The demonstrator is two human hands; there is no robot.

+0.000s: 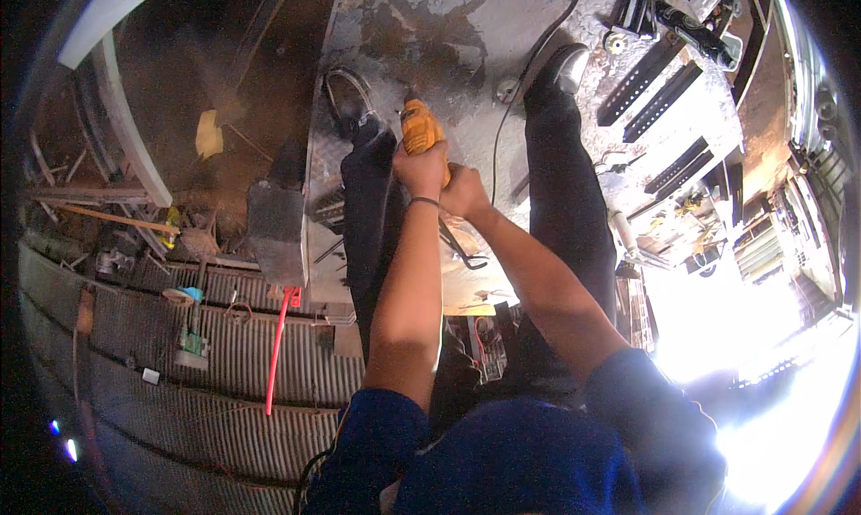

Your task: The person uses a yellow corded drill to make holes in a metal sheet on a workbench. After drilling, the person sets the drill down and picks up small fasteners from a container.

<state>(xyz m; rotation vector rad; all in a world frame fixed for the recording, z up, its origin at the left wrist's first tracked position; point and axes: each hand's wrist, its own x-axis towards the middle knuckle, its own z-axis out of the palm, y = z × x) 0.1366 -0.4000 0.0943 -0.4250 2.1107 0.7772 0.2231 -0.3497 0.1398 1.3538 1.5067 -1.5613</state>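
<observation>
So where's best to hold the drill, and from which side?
Probably the rear of the drill, from your own side: its dark tip points away from you, so a grip behind the yellow body keeps fingers off it. Your left hand and right hand hold it there, hiding much of its shape.

Below and right of your orange drill [421,129], white glare burns out detail; left of it you see dim, grainy shadow, and far out from it fisheye distortion bends straight edges
</observation>
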